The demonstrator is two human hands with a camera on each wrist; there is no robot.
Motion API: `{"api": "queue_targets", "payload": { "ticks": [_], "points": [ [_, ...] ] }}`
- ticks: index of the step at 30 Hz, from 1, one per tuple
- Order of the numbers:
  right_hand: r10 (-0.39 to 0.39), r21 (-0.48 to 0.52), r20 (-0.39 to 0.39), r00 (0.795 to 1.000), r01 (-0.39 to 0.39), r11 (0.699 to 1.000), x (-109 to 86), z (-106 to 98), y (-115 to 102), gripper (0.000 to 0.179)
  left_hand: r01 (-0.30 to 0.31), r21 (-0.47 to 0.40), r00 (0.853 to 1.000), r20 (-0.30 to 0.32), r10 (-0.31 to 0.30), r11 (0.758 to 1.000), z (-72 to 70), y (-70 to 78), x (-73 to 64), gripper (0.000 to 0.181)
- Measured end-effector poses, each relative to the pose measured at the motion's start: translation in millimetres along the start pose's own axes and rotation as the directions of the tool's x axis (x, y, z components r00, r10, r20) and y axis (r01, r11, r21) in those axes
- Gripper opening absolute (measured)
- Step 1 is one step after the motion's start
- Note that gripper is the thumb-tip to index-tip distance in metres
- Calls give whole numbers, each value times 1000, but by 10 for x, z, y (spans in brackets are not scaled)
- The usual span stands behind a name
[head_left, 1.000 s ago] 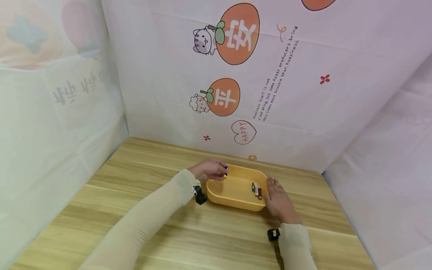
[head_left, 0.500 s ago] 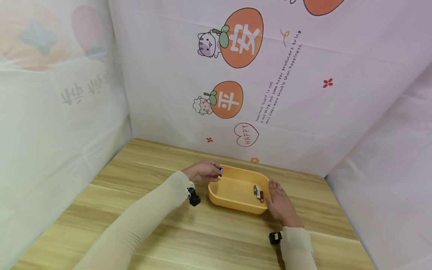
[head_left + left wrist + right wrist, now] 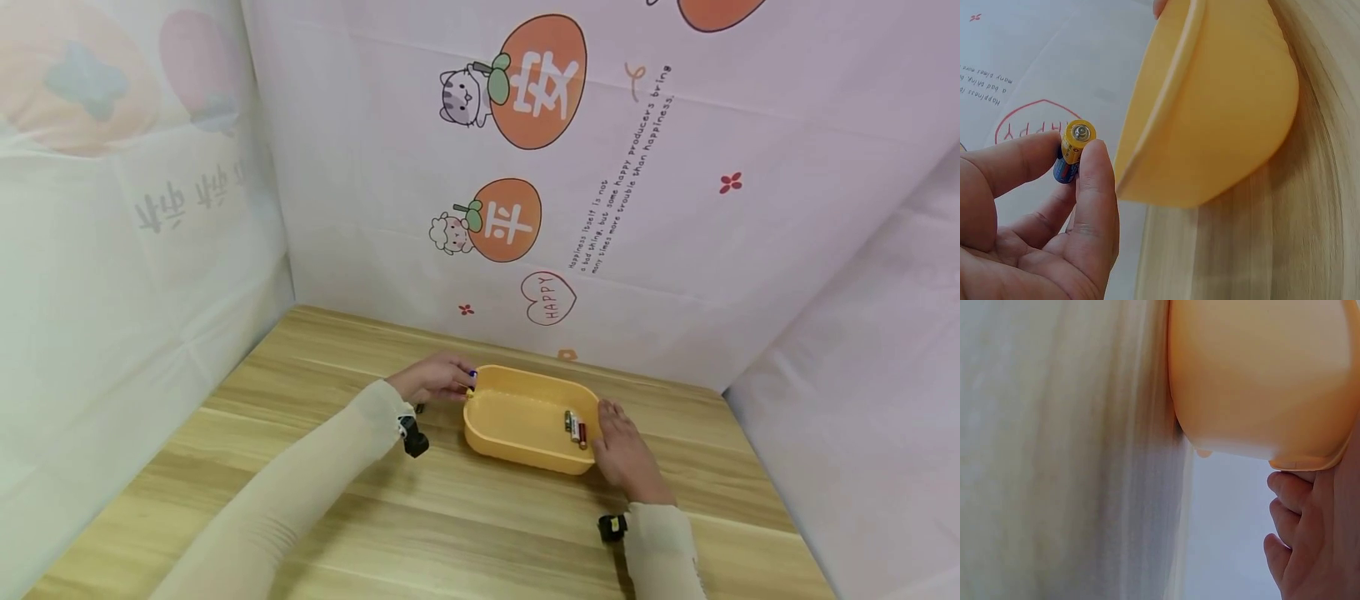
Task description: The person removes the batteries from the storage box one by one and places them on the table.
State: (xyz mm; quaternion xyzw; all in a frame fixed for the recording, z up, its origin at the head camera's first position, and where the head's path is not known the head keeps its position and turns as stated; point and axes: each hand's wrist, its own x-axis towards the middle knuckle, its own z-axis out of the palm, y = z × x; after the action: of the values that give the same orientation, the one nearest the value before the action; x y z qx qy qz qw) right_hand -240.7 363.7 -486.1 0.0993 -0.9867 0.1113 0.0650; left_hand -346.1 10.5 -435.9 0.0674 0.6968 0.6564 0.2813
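Between thumb and fingers, my left hand (image 3: pixel 437 377) pinches a yellow-and-blue battery (image 3: pixel 1074 150). In the head view that battery (image 3: pixel 472 383) is at the left end of a yellow plastic basin (image 3: pixel 517 453). The left wrist view shows the battery's metal button end towards the camera, apart from the basin's wall (image 3: pixel 1229 119). My right hand (image 3: pixel 626 457) rests along the basin's right end with its fingers extended. Inside the basin, near that hand, lie a green battery (image 3: pixel 567 421), a white battery (image 3: pixel 574 427) and a red battery (image 3: pixel 582 436), side by side.
The basin stands on a wood-grain table (image 3: pixel 465 525), near a printed cloth (image 3: pixel 645 317) hanging at the back. White cloth (image 3: pixel 172 275) also encloses the sides. A small dark object (image 3: pixel 420 408) shows beside my left wrist; its kind is unclear.
My left hand has moved left with the battery, from over the basin's inside to its left rim. My right hand stays at the right end, and the batteries inside lie as before.
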Motion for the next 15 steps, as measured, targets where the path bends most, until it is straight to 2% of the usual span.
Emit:
{"api": "queue_targets", "payload": {
  "ticks": [9, 15],
  "points": [
    [-7, -9, -5, 1000, 7, 1000, 12, 1, -5, 58, 16, -14, 999, -36, -16, 1000, -171, -89, -10, 36],
    [-5, -1, -10, 1000, 5, 1000, 22, 28, 17, 58, 23, 9, 999, -42, -23, 1000, -296, -113, -34, 40]
  ]
}}
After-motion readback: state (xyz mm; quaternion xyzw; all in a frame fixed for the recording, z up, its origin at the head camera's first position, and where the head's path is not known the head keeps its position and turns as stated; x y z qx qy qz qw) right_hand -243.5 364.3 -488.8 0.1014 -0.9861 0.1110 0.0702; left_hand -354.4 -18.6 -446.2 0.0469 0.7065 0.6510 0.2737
